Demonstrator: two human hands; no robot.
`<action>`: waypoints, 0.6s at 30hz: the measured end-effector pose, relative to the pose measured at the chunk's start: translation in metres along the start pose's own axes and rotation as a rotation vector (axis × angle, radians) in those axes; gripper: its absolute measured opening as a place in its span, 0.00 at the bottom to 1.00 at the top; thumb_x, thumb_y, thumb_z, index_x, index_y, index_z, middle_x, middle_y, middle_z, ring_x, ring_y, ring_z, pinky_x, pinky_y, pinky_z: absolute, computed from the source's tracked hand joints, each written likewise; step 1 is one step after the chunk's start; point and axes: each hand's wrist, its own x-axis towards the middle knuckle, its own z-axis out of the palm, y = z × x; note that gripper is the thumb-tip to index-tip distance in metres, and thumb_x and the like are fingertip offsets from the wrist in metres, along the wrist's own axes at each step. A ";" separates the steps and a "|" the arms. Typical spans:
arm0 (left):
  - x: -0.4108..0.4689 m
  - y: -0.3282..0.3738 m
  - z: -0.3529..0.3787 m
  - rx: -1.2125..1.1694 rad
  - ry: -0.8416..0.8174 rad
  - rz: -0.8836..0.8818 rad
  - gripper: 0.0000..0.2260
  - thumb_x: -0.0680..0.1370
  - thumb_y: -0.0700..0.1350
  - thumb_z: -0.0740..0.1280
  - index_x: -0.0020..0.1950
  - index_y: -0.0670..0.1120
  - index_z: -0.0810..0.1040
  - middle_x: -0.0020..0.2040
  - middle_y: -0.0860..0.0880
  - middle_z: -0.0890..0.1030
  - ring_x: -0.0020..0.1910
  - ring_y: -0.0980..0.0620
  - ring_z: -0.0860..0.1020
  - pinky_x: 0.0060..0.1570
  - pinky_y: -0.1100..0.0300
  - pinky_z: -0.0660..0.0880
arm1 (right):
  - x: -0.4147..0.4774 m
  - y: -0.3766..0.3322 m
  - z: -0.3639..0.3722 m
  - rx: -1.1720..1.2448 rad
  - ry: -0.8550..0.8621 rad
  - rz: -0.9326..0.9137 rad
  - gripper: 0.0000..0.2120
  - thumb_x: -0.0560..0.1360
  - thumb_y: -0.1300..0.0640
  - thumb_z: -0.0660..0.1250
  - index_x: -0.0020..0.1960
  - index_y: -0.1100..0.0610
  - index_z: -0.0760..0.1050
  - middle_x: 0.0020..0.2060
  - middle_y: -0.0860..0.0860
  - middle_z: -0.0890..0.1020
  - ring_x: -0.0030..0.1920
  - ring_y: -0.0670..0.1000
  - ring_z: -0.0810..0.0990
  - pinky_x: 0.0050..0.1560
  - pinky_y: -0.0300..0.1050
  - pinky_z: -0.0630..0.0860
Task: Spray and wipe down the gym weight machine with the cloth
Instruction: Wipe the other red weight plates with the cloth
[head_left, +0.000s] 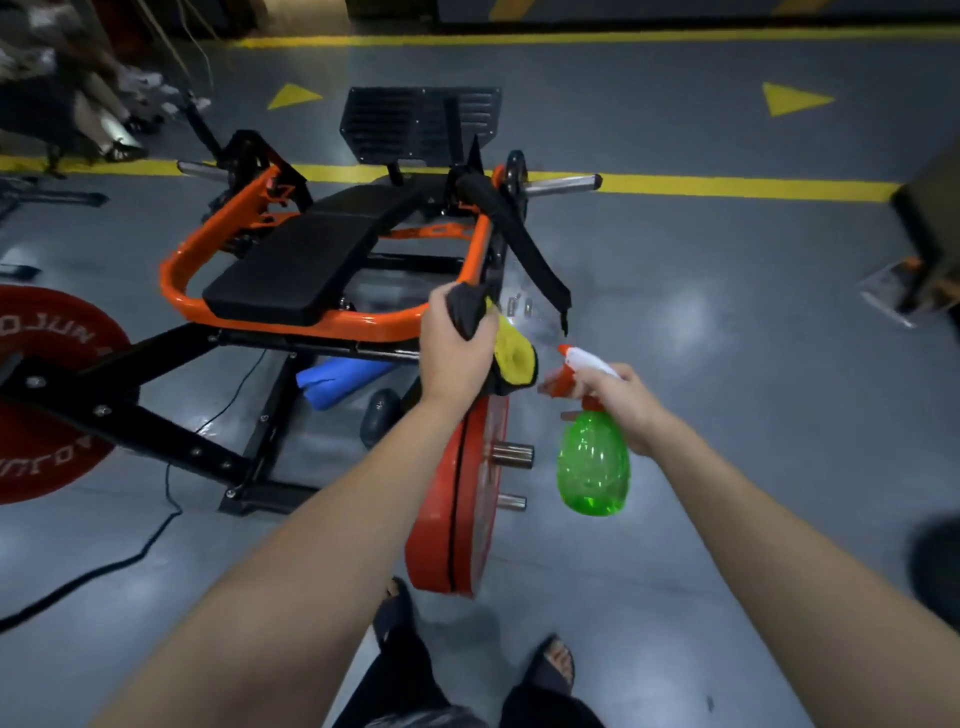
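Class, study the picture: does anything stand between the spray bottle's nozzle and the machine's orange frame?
Yes. The left hand, gripping a black strap and the yellow cloth, sits just left of the spray bottle nozzle, between it and the orange frame. The right hand holds the bottle.

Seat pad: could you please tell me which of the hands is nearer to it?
Left. The left hand holds the cloth at the frame, just right of the pad; the right hand is farther right, holding the bottle.
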 end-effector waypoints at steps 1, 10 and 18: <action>-0.002 -0.007 -0.002 0.064 0.012 0.063 0.20 0.75 0.50 0.73 0.65 0.47 0.74 0.59 0.47 0.79 0.59 0.49 0.76 0.62 0.55 0.72 | -0.002 0.011 -0.001 -0.019 -0.039 0.026 0.11 0.75 0.59 0.68 0.52 0.63 0.83 0.51 0.60 0.87 0.55 0.57 0.86 0.57 0.58 0.81; 0.006 -0.040 0.006 0.313 0.033 0.093 0.26 0.80 0.53 0.69 0.73 0.45 0.67 0.69 0.42 0.70 0.66 0.42 0.71 0.59 0.47 0.73 | 0.009 0.068 -0.001 -0.133 -0.075 0.194 0.07 0.69 0.61 0.66 0.35 0.64 0.75 0.31 0.63 0.77 0.29 0.60 0.79 0.36 0.46 0.78; 0.008 -0.047 0.013 0.420 0.046 0.134 0.26 0.79 0.56 0.67 0.73 0.48 0.66 0.65 0.43 0.70 0.61 0.39 0.74 0.49 0.39 0.77 | 0.033 0.091 -0.012 -0.204 0.017 0.249 0.16 0.61 0.54 0.64 0.41 0.62 0.84 0.39 0.56 0.87 0.43 0.53 0.84 0.48 0.44 0.76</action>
